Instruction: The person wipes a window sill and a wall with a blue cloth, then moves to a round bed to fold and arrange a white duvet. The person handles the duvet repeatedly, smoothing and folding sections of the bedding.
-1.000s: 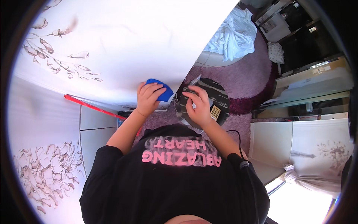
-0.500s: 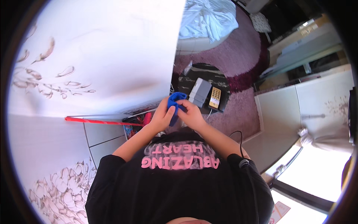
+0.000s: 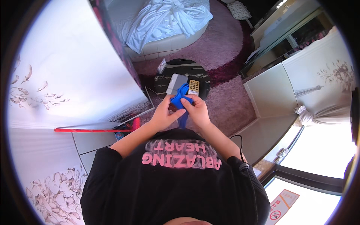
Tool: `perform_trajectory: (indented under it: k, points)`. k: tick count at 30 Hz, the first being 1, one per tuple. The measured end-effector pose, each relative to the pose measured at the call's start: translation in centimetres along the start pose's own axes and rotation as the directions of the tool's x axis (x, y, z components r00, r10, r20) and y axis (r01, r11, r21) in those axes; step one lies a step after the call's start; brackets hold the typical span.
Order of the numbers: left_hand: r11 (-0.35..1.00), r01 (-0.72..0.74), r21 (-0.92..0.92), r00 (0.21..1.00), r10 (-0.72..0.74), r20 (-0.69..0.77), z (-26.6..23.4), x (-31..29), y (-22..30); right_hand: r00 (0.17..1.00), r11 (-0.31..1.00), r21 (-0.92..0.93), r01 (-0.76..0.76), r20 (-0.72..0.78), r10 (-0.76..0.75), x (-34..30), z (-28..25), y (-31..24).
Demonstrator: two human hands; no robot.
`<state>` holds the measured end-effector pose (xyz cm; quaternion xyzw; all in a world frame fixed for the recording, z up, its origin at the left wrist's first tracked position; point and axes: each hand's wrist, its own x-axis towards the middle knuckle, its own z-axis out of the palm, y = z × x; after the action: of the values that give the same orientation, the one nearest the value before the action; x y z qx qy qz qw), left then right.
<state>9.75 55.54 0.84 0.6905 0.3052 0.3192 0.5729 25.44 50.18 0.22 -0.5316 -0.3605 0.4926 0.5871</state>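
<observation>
Two hands, the left hand [image 3: 163,115] and the right hand [image 3: 198,113], pinch a bunched blue cloth [image 3: 180,101] beyond the black shirt [image 3: 168,191]; a slackened pinch could drop it. Farther, a round black table [image 3: 200,69] bears a grey box [image 3: 175,84] left and yellow keypad device [image 3: 194,86] right, which a swinging fold might nudge.

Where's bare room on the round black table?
The table looks bare along its far strip, behind the grey rectangular box and gold keypad device, right of the small pale card. Crowded: its near side, where those two lie; left hand and right hand hold blue cloth in front.
</observation>
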Motion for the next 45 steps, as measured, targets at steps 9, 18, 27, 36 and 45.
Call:
perform_trajectory:
  k: [9, 18, 27, 36, 45]
  points:
    - [0.886, 0.161, -0.434, 0.984, -0.113, 0.136, 21.4, 6.5, -0.1, 0.975, 0.982, 0.189, 0.006, -0.220, 0.036, -5.2, -20.3, -4.4]
    - [0.714, 0.404, -0.572, 0.915, -0.330, 0.234, 32.0, 14.8, 1.8, 0.799, 0.930, 0.303, 0.210, -0.601, 0.015, -8.4, -34.0, -5.6]
    - [0.750, 0.507, -0.426, 0.846, -0.339, 0.411, 37.9, 22.0, -1.9, 0.705, 0.908, 0.385, 0.165, -0.690, 0.164, -4.6, -41.8, -5.1]
    - [0.715, 0.568, -0.407, 0.797, -0.357, 0.487, 39.0, 35.8, -5.3, 0.872, 0.989, 0.114, -0.091, -0.471, 0.135, 12.0, -47.7, -4.7]
    - [0.836, 0.397, -0.378, 0.918, -0.368, 0.149, 32.3, 47.0, -4.9, 0.976, 0.961, -0.172, -0.216, -0.073, 0.206, 29.1, -45.7, -8.7]
